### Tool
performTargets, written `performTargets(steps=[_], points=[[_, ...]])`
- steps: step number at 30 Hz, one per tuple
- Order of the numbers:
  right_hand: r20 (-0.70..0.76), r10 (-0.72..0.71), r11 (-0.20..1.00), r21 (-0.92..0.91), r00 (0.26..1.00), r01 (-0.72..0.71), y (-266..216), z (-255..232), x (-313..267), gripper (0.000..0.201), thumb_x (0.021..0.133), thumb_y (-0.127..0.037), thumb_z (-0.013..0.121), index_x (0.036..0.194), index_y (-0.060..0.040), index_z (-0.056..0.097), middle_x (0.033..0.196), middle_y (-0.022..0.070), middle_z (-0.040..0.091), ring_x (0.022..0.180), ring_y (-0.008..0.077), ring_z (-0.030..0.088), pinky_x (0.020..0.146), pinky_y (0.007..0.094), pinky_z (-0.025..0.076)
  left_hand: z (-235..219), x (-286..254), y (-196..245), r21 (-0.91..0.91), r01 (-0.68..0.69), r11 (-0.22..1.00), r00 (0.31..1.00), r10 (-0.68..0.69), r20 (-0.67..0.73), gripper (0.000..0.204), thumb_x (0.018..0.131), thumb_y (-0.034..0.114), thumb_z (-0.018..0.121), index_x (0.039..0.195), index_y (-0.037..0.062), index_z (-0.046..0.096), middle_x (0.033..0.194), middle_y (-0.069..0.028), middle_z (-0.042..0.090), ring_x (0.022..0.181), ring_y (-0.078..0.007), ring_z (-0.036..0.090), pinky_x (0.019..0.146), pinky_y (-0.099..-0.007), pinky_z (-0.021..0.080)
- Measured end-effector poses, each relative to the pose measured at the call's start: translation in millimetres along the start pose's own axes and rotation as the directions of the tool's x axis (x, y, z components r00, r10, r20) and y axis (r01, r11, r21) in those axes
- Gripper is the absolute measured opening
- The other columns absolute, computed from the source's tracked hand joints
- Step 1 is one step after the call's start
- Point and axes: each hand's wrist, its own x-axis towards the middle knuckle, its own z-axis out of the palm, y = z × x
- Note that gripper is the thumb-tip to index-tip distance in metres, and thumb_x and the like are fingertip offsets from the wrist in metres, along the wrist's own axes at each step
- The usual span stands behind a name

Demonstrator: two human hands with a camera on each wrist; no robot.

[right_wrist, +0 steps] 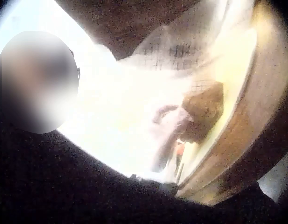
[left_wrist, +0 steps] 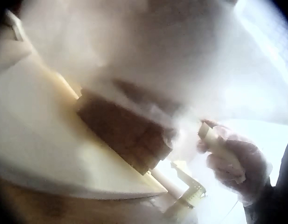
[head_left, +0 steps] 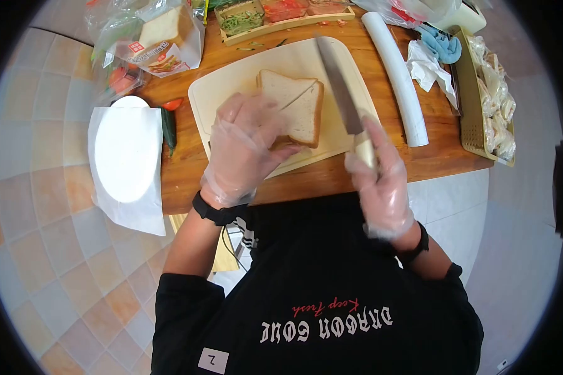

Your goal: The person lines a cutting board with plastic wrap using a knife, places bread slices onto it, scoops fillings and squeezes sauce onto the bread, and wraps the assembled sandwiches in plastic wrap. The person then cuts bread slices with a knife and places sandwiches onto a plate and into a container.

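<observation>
Bread slices (head_left: 303,115), stacked with a diagonal line across the top one, lie on a cream cutting board (head_left: 222,81). My gloved left hand (head_left: 241,147) grips the stack at its left and near edges, its fingers blurred. Brown crust (left_wrist: 120,133) fills the middle of the left wrist view. To the right of the stack, my gloved right hand (head_left: 385,181) holds the pale handle of a knife (head_left: 341,87), its blade raised and pointing away. The left wrist view also shows the right hand (left_wrist: 242,163) around the handle; the left hand (right_wrist: 172,130) appears beside the crust (right_wrist: 204,112) in the right wrist view.
Bagged bread (head_left: 162,31) and a tray of cut vegetables (head_left: 284,22) stand behind. Left of the board are a white oval (head_left: 125,150) on paper and a cucumber piece (head_left: 169,128). A white roll (head_left: 397,81), a blue cloth (head_left: 441,44) and a basket (head_left: 475,128) lie right.
</observation>
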Motion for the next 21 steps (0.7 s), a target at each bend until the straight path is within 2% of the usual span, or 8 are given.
performTargets(steps=[3,6,12,14,15,18,19,21], points=[[0.139,0.552,0.621,0.59,0.822,-0.516,11,1,19,0.055,0.103,-0.011,0.059,0.155,0.0022,0.044,0.11,0.0025,0.065,0.091,0.01,0.063,0.08,0.0259,0.053,5,0,3,0.01,0.084,0.996,0.996,-0.083,-0.038,0.064,0.058,0.027,0.097,0.114,0.0128,0.07,0.13,-0.0145,0.06,0.123,-0.0407,0.056,0.102,-0.0511,0.046],[-0.062,0.445,0.626,0.735,0.894,-0.26,38,32,41,0.055,0.105,-0.013,0.06,0.155,0.0013,0.043,0.115,0.0043,0.067,0.095,0.0119,0.066,0.082,0.0282,0.055,6,2,10,-0.037,0.243,0.969,0.97,-0.243,-0.021,0.084,0.055,0.032,0.099,0.129,0.0113,0.065,0.148,-0.0235,0.049,0.136,-0.0465,0.049,0.111,-0.0518,0.043],[0.006,0.656,0.375,0.865,0.755,-0.333,32,40,45,0.045,0.107,-0.013,0.056,0.149,0.0007,0.047,0.119,0.0084,0.068,0.11,0.0209,0.069,0.099,0.0383,0.055,-21,38,-10,-0.263,0.378,0.888,0.905,-0.294,0.307,0.103,0.065,0.028,0.097,0.153,0.007,0.048,0.16,-0.0266,0.039,0.148,-0.0427,0.041,0.119,-0.05,0.039],[0.043,0.687,0.282,0.905,0.725,-0.32,32,41,39,0.043,0.107,-0.011,0.054,0.147,0.0006,0.047,0.117,0.0095,0.069,0.113,0.0231,0.069,0.101,0.0403,0.055,-9,38,-41,-0.594,0.604,0.532,0.795,-0.455,0.401,0.082,0.088,0.024,0.081,0.159,0.0064,0.043,0.158,-0.0216,0.045,0.146,-0.0315,0.045,0.119,-0.0449,0.039],[0.055,0.691,0.229,0.929,0.721,-0.29,32,46,34,0.037,0.103,-0.007,0.055,0.139,0.0015,0.051,0.111,0.0098,0.069,0.104,0.0201,0.069,0.094,0.0343,0.055,-5,30,-59,-0.83,0.557,0.027,0.747,-0.453,0.486,0.056,0.109,0.03,0.054,0.156,0.0017,0.045,0.152,-0.0166,0.051,0.14,-0.0238,0.049,0.118,-0.0396,0.039],[0.051,0.676,0.199,0.948,0.735,-0.248,20,56,35,0.032,0.099,-0.002,0.055,0.13,0.0034,0.054,0.098,0.0108,0.069,0.093,0.0162,0.068,0.086,0.0285,0.054,15,38,-54,-0.803,0.596,-0.024,0.661,-0.553,0.507,0.056,0.116,0.038,0.034,0.15,-0.0033,0.051,0.145,-0.0138,0.055,0.134,-0.0212,0.052,0.116,-0.0366,0.04],[0.069,0.711,0.143,0.96,0.7,-0.24,14,60,38,0.03,0.1,-0.002,0.055,0.129,0.0035,0.053,0.098,0.0108,0.069,0.092,0.0163,0.067,0.086,0.0292,0.053,21,38,-49,-0.854,0.52,0.016,0.716,-0.554,0.425,0.064,0.116,0.046,0.03,0.143,-0.0052,0.057,0.136,-0.0114,0.062,0.128,-0.019,0.056,0.113,-0.0349,0.043],[0.099,0.745,0.075,0.97,0.66,-0.23,11,64,38,0.028,0.1,-0.002,0.054,0.127,0.0035,0.053,0.097,0.0108,0.069,0.092,0.0164,0.067,0.085,0.0299,0.053,23,37,-44,-0.82,0.573,0.014,0.674,-0.578,0.461,0.062,0.116,0.046,0.029,0.141,-0.0036,0.059,0.131,-0.0102,0.064,0.125,-0.018,0.058,0.111,-0.0338,0.043]])
